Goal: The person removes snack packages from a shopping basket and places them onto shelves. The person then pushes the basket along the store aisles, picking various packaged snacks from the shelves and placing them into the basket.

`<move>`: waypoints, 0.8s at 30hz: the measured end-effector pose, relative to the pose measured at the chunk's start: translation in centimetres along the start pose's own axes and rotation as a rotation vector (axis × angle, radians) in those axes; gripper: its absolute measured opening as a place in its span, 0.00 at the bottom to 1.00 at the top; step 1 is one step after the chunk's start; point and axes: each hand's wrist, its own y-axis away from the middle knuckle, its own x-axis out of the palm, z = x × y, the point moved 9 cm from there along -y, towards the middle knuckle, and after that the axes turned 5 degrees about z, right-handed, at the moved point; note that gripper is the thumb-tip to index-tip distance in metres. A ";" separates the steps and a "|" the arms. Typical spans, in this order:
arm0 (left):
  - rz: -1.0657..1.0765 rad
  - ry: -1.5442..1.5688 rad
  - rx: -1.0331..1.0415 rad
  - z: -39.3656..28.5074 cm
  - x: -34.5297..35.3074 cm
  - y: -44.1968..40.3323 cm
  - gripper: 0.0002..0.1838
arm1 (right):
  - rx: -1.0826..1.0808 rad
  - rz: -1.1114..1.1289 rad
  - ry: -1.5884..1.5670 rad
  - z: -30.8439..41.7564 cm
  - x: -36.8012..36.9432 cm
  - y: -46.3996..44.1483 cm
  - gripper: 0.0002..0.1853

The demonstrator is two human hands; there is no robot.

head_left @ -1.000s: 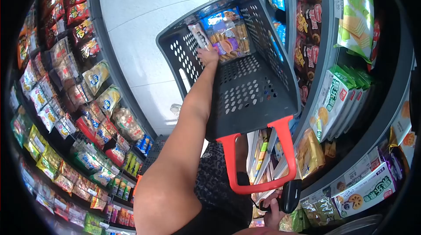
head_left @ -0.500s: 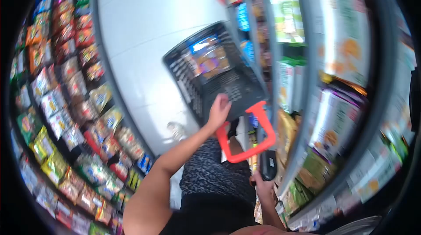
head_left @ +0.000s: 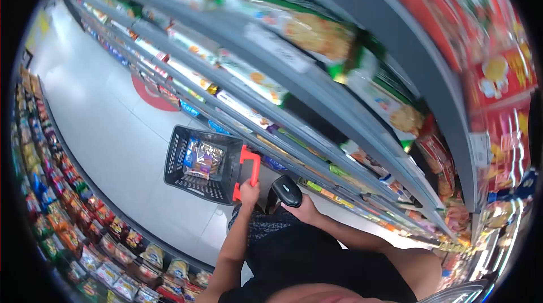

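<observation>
My left hand (head_left: 249, 193) is closed round the red handle (head_left: 254, 167) of a dark grey shopping basket (head_left: 226, 187). Inside the basket lie packaged snacks (head_left: 203, 157) in clear and blue wrapping, toward its far side. My right hand (head_left: 305, 210) grips a black handheld scanner (head_left: 287, 191), held just right of the basket handle. The scanner's top faces up at me, and it hides part of my fingers.
Tall grey shelving (head_left: 334, 116) with packaged food rises close on my right. Bagged snacks (head_left: 107, 246) fill a low shelf on the left. A pale tiled floor (head_left: 107, 116) with a red round marking (head_left: 151, 92) runs between them.
My view has swung toward the right-hand shelves. My left hand has moved from above the basket onto its red handle. The scanner has stayed in my right hand, now raised beside the handle.
</observation>
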 end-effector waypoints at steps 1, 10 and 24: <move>0.016 0.010 -0.007 0.3 -0.1 -0.2 0.15 | 0.021 0.015 -0.056 -1.0 -0.6 1.0 0.15; 0.109 -0.099 -0.048 6.2 1.4 -2.8 0.17 | -0.022 -0.136 -0.115 -5.7 -9.5 11.6 0.14; 0.361 -0.023 -0.244 6.3 2.5 -1.3 0.17 | -0.037 -0.562 -0.291 -5.1 -13.5 15.8 0.14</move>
